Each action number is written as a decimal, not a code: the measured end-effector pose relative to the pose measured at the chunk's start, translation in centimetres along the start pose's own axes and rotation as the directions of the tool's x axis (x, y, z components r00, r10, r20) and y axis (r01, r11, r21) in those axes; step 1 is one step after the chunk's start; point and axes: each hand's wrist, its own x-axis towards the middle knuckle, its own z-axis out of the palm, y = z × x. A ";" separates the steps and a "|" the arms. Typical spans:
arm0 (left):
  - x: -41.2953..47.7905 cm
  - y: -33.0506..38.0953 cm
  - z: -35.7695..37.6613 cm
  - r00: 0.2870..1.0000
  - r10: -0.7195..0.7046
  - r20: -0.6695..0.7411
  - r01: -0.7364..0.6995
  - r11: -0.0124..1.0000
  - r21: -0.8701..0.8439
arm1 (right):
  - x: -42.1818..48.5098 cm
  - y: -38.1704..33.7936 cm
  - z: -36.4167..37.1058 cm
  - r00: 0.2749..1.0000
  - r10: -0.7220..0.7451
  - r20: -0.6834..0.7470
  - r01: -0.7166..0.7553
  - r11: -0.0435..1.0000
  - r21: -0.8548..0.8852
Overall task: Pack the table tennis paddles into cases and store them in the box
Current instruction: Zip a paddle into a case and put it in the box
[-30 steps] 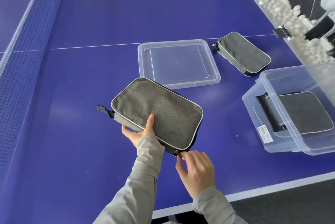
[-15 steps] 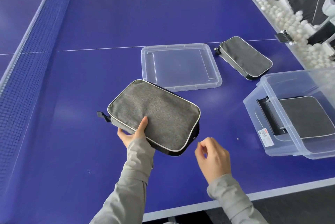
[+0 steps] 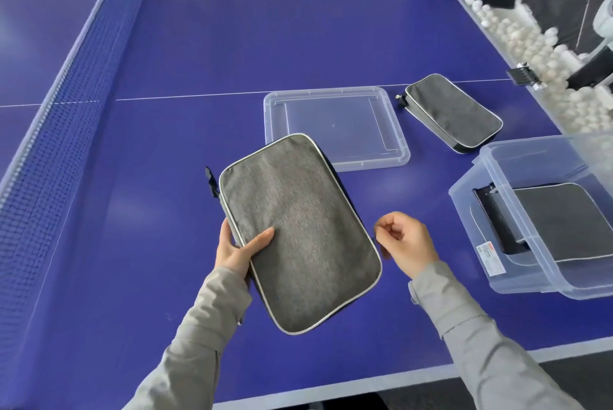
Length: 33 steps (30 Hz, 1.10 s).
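My left hand (image 3: 237, 252) grips a grey paddle case (image 3: 298, 230) by its left edge, thumb on top, holding it above the blue table. Just right of the case, my right hand (image 3: 406, 249) hovers with fingers loosely curled, holding nothing. A second grey case (image 3: 454, 113) lies on the table at the right. The clear plastic box (image 3: 497, 210) stands at the right edge with another grey case (image 3: 560, 220) inside it.
The box's clear lid (image 3: 335, 126) lies flat behind the held case. The net (image 3: 66, 78) runs along the left. A trough of several white balls (image 3: 530, 55) lines the table's right side. The table's near edge (image 3: 331, 389) is close to me.
My left hand has turned the case so its long side points away from me and lifted it closer. My right hand has let go of the zipper and drawn away to the right.
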 end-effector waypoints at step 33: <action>0.6 2.0 -5.7 0.918 0.126 0.375 -0.362 0.649 0.669 | 0.2 -8.1 5.9 0.965 -0.261 -0.011 0.261 0.965 -0.002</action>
